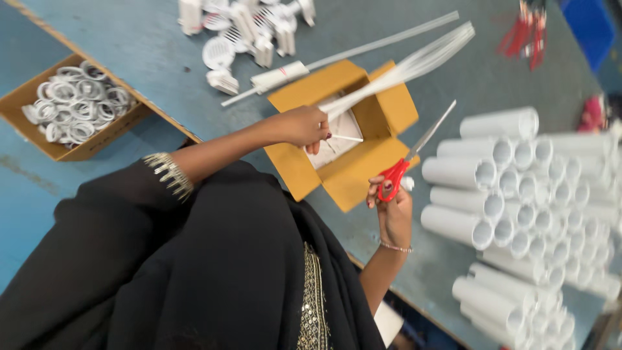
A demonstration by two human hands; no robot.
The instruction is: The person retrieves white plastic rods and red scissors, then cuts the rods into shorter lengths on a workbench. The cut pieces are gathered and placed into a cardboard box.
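From my head view I see my left hand [304, 126] closed in a tight grip around a bundle of thin white rods [414, 63], holding them at their near ends directly over the open cardboard box [346, 175]. The rods fan out past the far flap of that box, up and away from me. My right hand [392, 204] sits just off the near right corner of the box, its fingers shut through the red handles of a pair of scissors [414, 152]; the blades look closed and point away from me, along the right flap of the box. Inside the box I can see white pieces, but I cannot tell what they are.

To the right of the box lies a large stack of white plastic tubes [518, 194] on their sides, open ends facing the box. Beyond the box sit white grille parts [240, 32] and a long thin tube [363, 48]. Well to the left of the box, a second cardboard tray [32, 133] holds white rings [74, 100]. Everything rests on a blue table [129, 39].
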